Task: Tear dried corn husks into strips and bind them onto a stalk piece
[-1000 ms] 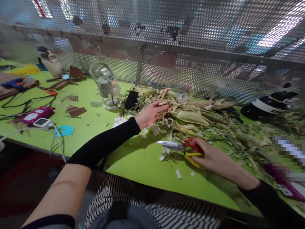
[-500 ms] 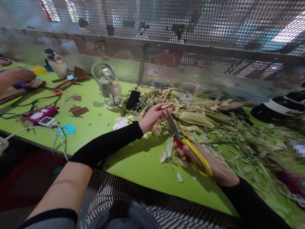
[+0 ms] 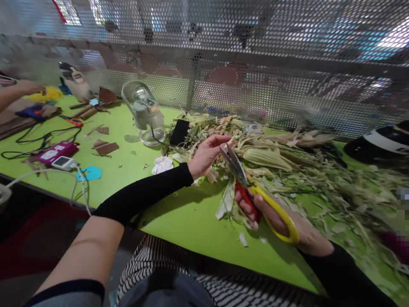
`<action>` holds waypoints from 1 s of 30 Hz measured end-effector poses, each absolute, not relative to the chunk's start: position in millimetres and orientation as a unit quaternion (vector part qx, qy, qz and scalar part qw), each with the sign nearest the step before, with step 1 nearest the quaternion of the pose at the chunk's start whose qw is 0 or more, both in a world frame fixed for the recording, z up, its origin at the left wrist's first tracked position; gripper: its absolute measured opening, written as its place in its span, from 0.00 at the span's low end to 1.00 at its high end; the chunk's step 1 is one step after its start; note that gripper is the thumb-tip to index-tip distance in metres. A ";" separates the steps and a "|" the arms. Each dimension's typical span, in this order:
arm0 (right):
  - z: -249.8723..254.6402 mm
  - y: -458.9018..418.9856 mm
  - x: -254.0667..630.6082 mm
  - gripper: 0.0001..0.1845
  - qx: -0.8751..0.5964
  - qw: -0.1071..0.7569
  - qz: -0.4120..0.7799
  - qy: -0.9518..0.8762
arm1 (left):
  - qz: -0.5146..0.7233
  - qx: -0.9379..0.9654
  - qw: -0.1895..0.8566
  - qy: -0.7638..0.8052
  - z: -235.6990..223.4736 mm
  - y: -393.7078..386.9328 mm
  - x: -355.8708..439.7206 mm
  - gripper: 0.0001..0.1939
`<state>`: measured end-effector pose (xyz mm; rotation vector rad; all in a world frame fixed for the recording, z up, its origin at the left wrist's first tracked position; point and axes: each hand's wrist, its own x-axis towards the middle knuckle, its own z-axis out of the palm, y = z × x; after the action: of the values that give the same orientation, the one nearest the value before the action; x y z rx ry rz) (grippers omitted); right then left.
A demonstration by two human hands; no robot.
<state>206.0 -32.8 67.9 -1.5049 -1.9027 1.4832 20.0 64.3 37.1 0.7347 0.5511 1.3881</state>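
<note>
My left hand (image 3: 204, 157) is closed, thumb and fingers pinching a small pale piece that looks like a strip of corn husk (image 3: 232, 144). It is mostly hidden by the fingers. In my right hand (image 3: 275, 218) is a pair of scissors (image 3: 237, 165) with one yellow and one red handle. The blades are parted and point up and left, their tips right at my left fingertips. Beneath and behind both hands lies a heap of dry corn husks (image 3: 265, 158). One pale husk piece (image 3: 226, 204) lies left of the red handle.
A handled water bottle (image 3: 147, 115), a black phone (image 3: 179, 132) and crumpled white tissue (image 3: 162, 165) stand or lie left of the heap. Farther left are a purple power strip (image 3: 59, 152) with cables and brown scraps (image 3: 105, 147). Another person's hand (image 3: 30, 88) is at far left. Perforated metal panel (image 3: 204, 64) behind.
The scissors have shifted slightly right and their handles have spread wider. My left hand stays nearly in place. The other person's hand has moved up a little.
</note>
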 end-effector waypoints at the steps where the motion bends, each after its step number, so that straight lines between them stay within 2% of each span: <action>1: 63.6 -31.9 207.2 0.42 -0.515 0.159 0.524 -0.660 | 0.614 0.323 0.678 0.242 36.4 63.0 21.5 0.05; 16: 48.5 -25.2 219.3 0.30 -0.501 0.158 0.465 -0.712 | 0.595 0.280 0.709 0.255 41.7 53.5 27.2 0.09; 24: 50.0 -26.2 214.3 0.28 -0.559 0.174 0.495 -0.642 | 0.585 0.275 0.720 0.251 41.5 51.9 27.0 0.07; 30: 53.9 -32.8 222.5 0.33 -0.500 0.200 0.459 -0.706 | 0.579 0.239 0.736 0.256 37.3 57.3 26.6 0.05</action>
<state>222.5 -32.8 53.9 -1.3979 -1.9745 1.2843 26.6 57.3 37.3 0.5254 0.5623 1.2712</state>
